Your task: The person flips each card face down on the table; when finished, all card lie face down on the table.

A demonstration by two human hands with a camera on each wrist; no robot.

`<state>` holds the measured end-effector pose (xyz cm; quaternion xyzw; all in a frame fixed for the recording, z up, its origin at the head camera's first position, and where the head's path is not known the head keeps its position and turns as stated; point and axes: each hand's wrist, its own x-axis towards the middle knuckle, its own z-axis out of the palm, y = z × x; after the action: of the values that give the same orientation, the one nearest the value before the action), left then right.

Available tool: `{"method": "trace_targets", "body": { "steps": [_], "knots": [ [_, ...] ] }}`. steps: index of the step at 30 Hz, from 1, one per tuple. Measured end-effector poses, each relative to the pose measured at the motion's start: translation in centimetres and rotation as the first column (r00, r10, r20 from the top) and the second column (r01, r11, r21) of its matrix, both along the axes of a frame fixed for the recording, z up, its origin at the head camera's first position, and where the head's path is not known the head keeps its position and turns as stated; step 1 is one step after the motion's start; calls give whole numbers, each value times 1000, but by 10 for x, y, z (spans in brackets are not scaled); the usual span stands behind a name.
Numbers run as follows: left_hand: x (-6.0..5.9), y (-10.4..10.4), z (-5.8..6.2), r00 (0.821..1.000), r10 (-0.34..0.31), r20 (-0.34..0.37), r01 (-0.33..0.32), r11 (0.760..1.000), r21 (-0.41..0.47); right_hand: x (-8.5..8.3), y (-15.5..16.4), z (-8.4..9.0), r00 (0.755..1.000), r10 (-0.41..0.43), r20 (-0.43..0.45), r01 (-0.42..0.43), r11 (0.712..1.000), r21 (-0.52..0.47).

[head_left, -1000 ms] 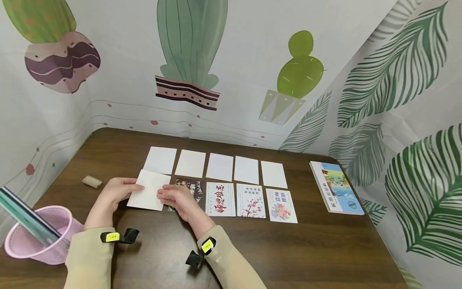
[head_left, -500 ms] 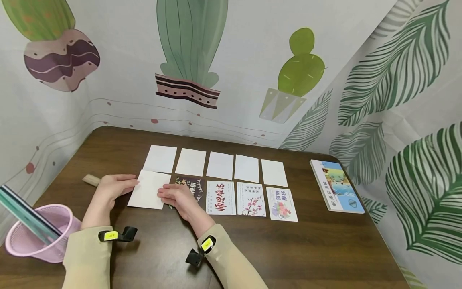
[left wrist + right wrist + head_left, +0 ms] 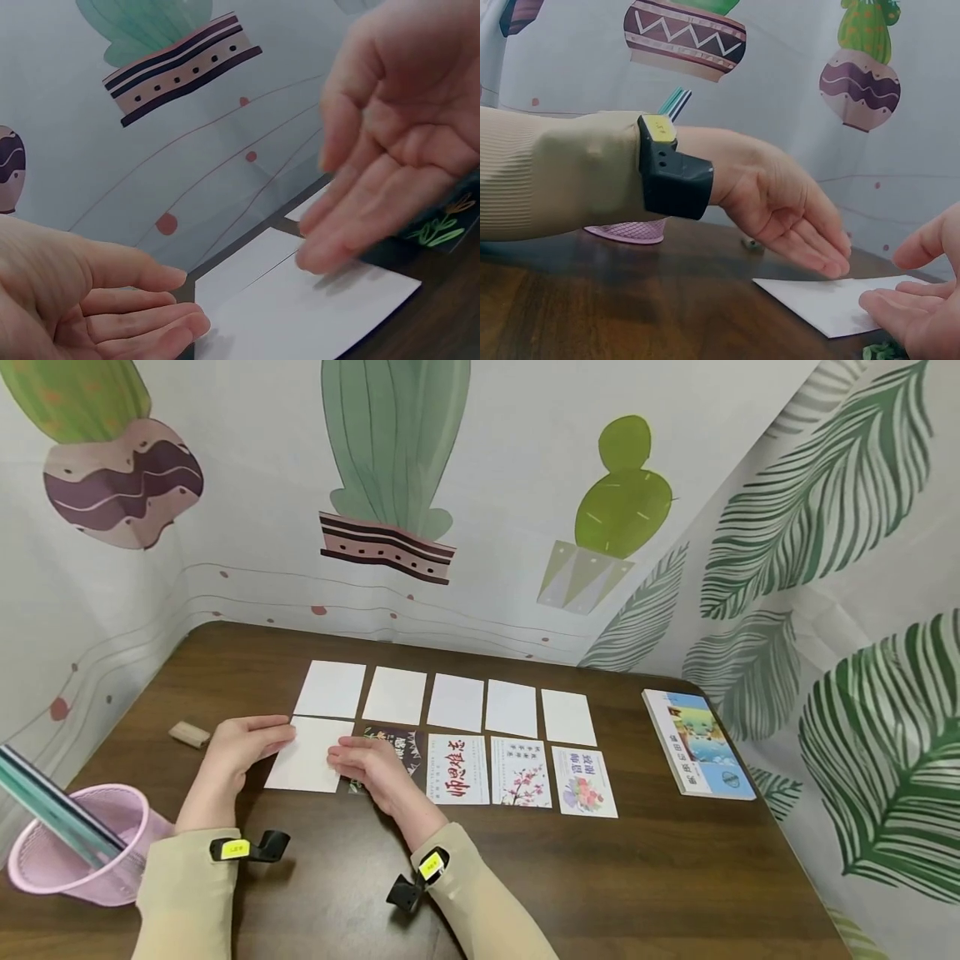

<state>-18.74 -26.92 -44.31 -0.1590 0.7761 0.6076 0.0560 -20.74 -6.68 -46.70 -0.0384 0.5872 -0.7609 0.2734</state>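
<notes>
Both hands' fingers released, flanking white card edges; left hand, right hand; wrist views showing fingers hovering just above.

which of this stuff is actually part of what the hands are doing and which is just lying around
In hand:
left hand
right hand
blank white card between them
row of white cards
printed greeting cards

Lying about:
book
pink basket
small tan block
</notes>
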Motion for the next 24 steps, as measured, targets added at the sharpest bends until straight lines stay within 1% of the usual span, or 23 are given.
{"method": "trace_targets", "body": {
  "steps": [5, 10, 13, 20, 24],
  "knots": [
    [-3, 10, 0, 999, -24, 35, 26, 998, -58, -3, 7, 7, 1000, -18, -10, 18, 1000, -9],
    [-8, 23, 1, 998, -62, 18, 62, 998, -12, -7, 21, 10, 998, -60, -12, 60, 998, -10],
    [-11, 31, 0, 997, -83, 9, 83, 996, 16, -9, 35, 10, 997, -70, -24, 70, 998, 9],
    [-14, 48, -3, 992, -128, -13, 128, 991, 25, -14, 78, 12, 994, -85, -62, 90, 993, 80],
    [-14, 54, -4, 986, -164, -32, 165, 986, 34, -16, 99, 12, 994, -95, -52, 101, 988, 116]
  ]
}}
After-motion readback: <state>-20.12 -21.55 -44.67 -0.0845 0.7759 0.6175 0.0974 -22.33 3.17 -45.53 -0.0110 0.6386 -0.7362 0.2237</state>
